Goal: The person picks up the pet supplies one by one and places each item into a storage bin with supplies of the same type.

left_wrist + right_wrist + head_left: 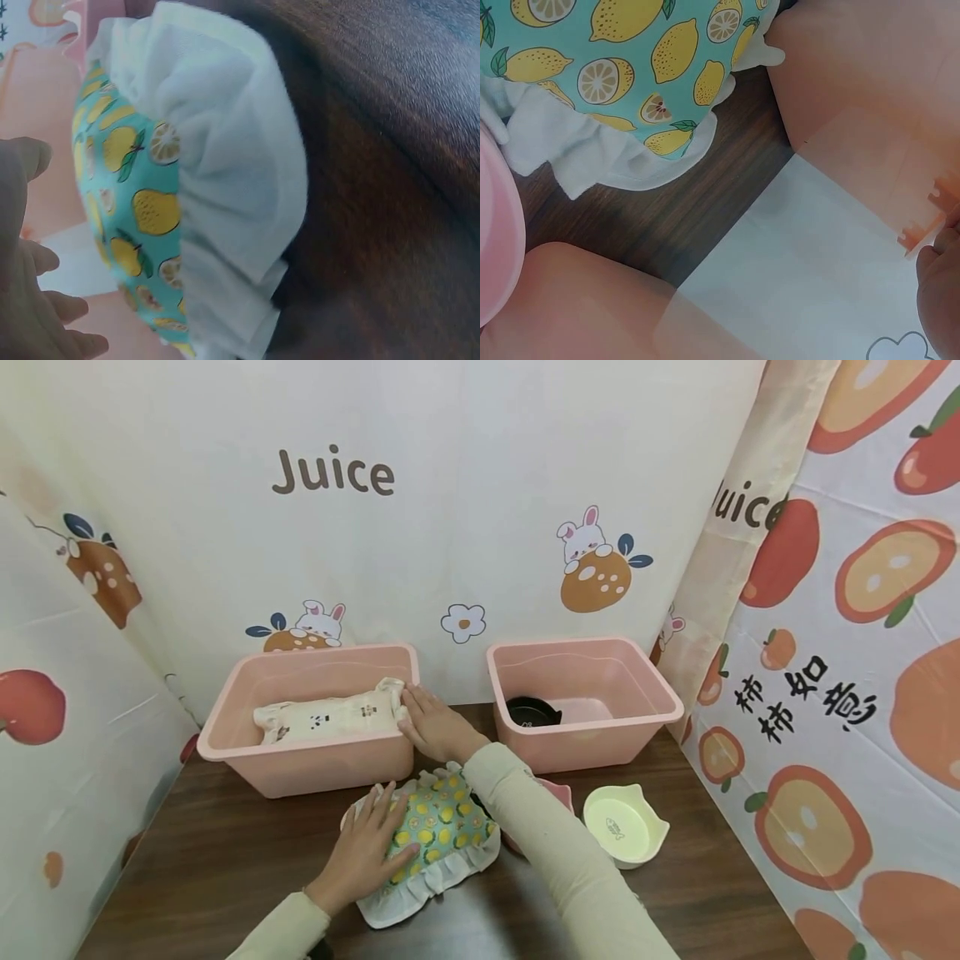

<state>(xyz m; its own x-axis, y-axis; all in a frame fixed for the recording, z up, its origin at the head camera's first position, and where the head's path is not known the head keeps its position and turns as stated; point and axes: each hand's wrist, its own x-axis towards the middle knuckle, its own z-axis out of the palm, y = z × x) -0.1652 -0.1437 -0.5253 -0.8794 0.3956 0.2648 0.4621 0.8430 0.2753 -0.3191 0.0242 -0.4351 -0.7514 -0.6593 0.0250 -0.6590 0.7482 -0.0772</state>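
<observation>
A small lemon-print cushion (442, 827) with a white ruffled edge lies on the table. Over its left part is my left hand (363, 852), fingers spread; the left wrist view shows those fingers (45, 304) beside the cushion, and contact is hard to tell. My right hand (438, 727) reaches to the right end of the left pink bin (322, 772), fingers extended at its rim next to a cream cloth piece (337, 717) with small animal prints. That cloth lies inside the bin. At the right wrist view's edge, only part of the right hand (939, 289) appears.
A second pink bin (592, 747) stands at the back right with a black bowl (534, 712) inside. In front of it sit a pale yellow cat-ear bowl (626, 827) and a pink bowl (557, 793), partly behind my right sleeve. Printed curtains (480, 527) enclose the dark wooden table (195, 877).
</observation>
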